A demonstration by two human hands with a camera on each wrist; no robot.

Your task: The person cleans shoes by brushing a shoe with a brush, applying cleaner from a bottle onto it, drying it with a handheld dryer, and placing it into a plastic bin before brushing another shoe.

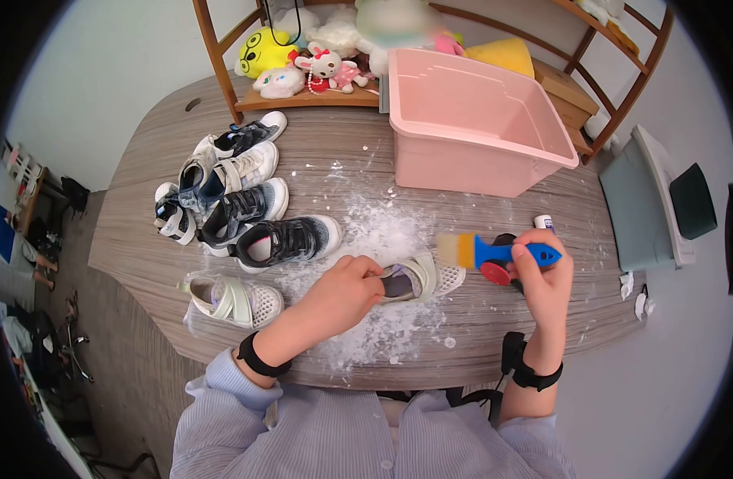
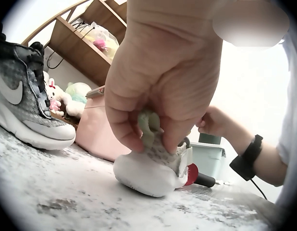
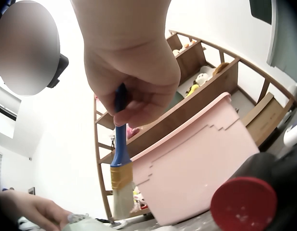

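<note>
My left hand pinches the heel collar of a small light-green and white sneaker with a perforated toe. In the left wrist view, thumb and fingers hold the collar's pull tab, and the shoe's white sole is close over the powdery tabletop. My right hand grips the blue handle of a flat paintbrush with pale bristles and a yellow ferrule. The bristles hang above the sneaker's toe in the head view. The matching sneaker sits left of my left forearm.
White powder is scattered over the wooden table. Several shoes stand in a group at the left. A pink bin is at the back, before a shelf of plush toys. By my right hand lie a dark, red-ended object and a white bottle.
</note>
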